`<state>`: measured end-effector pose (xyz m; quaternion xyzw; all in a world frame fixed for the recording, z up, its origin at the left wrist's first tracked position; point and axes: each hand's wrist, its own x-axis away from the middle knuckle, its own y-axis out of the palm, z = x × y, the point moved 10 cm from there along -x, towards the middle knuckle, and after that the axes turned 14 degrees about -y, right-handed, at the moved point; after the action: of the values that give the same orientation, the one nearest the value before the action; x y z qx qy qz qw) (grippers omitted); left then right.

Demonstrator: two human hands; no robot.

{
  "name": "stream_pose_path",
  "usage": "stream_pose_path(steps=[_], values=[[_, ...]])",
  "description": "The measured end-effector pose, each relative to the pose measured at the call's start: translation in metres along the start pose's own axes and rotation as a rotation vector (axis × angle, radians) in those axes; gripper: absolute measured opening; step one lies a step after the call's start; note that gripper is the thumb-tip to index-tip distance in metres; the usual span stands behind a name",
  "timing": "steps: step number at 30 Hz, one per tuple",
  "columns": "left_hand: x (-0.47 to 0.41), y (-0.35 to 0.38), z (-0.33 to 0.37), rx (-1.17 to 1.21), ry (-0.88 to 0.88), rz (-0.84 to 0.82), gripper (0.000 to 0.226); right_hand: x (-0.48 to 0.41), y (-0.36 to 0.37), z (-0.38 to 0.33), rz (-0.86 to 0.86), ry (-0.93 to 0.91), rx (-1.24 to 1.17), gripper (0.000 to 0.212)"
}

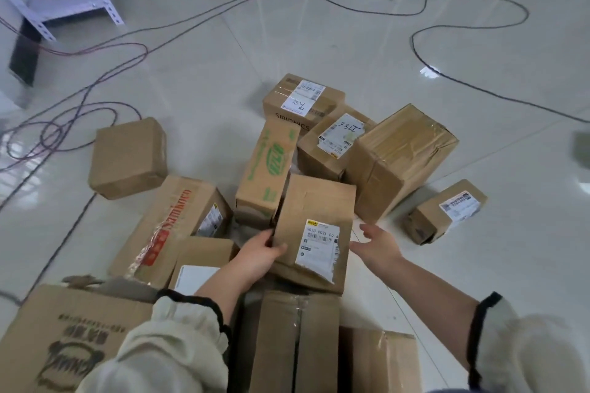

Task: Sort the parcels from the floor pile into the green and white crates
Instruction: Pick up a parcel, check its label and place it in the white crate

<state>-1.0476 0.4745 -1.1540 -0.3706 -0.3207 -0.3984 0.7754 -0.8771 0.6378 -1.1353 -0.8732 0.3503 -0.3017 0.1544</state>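
Head view: cartons (277, 344) at 6 o'clock run off the bottom edge. The labelled parcel (314, 220) lies atop the pile (265, 169), centre frame. The left hand (258, 257) grips its 9 o'clock edge, thumb on top, fingers hidden beneath. The right hand (376, 244) hovers with fingers spread at its 3 o'clock, just beside; contact unclear.

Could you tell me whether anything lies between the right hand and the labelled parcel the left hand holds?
Nothing visible does. The right hand hovers open just off the right edge of the labelled parcel, with only a narrow gap between them. The left hand grips its left edge.
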Motion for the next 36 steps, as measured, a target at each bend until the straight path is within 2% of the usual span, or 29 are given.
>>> stream_pose_path(steps=[3, 6, 22, 29, 33, 36], values=[[0.007, 0.002, 0.003, -0.025, 0.005, -0.002, 0.049, 0.009, 0.029, 0.016, -0.14, 0.12, -0.317, 0.038], [0.007, 0.003, 0.005, -0.02, 0.01, -0.001, 0.048, 0.007, 0.033, 0.011, -0.149, 0.098, -0.361, 0.03], [0.011, 0.004, 0.005, 0.016, 0.003, 0.008, 0.046, 0.011, 0.034, 0.008, -0.127, 0.109, -0.489, 0.033], [0.078, -0.03, 0.041, 0.223, 0.073, 0.085, 0.043, 0.052, -0.009, -0.065, 0.026, -0.057, -0.489, 0.04], [0.145, -0.056, 0.071, 0.227, 0.109, 0.081, 0.038, 0.089, -0.039, -0.124, 0.018, -0.133, -0.437, 0.045], [0.209, -0.078, 0.098, 0.229, 0.111, 0.066, 0.039, 0.129, -0.068, -0.18, -0.002, -0.171, -0.412, 0.04]])
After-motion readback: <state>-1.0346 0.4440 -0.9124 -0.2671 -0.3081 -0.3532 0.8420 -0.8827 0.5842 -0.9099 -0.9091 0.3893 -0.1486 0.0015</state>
